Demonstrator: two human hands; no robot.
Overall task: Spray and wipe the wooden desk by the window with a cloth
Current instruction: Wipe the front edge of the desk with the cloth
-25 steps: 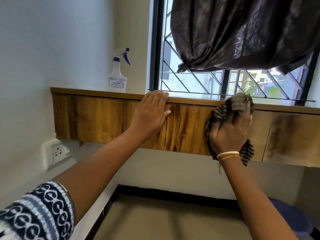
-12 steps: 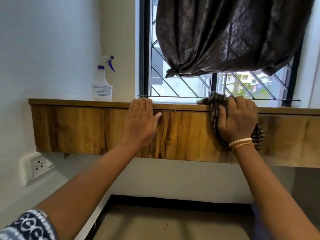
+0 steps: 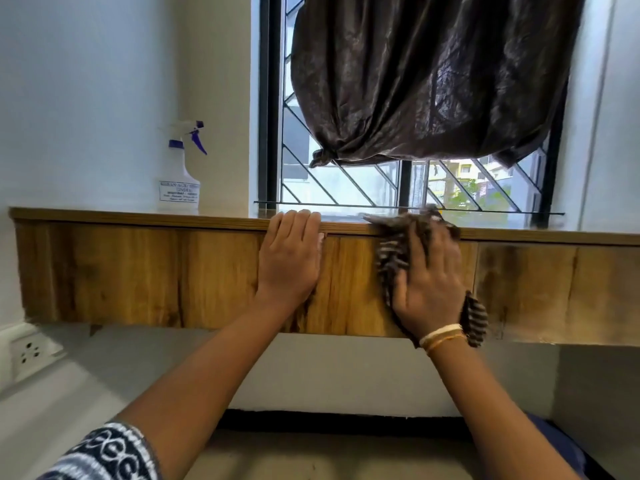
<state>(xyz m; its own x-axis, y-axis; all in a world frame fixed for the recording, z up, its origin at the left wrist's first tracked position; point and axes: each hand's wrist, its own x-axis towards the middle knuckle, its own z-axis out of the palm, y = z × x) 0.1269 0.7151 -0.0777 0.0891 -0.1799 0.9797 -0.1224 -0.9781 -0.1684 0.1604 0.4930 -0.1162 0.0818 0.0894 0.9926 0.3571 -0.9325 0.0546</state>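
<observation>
We are wiping the front face of the wooden worktop (image 3: pixel 214 271) under the window, so here is what could go wrong. The cloth (image 3: pixel 393 252) is bunched up, and one striped end hangs loose past our wrist at the bottom edge of the front board. If we rub fast, we think that loose end could slip out from under our palm, and then skin would rub the wood and not the cloth. The spray bottle (image 3: pixel 180 174) stands on top of the worktop near its left end, close to the wall and well apart from both hands. It looks tall and light, so a hard shake of the board might tip it. The right part of the front board looks darker, maybe wet or dirty, and we could miss it if we stay in the middle. Now the hands. Our left hand (image 3: pixel 289 258) lies flat on the front board near the middle, with its fingers (image 3: pixel 298 220) close together and hooked over the top front edge, holding nothing. We think it steadies us. Our right hand (image 3: pixel 429 282) is just to the right of it, pressing the cloth flat on the board, fingers spread and pointing up toward the top edge, a bit blurry.
</observation>
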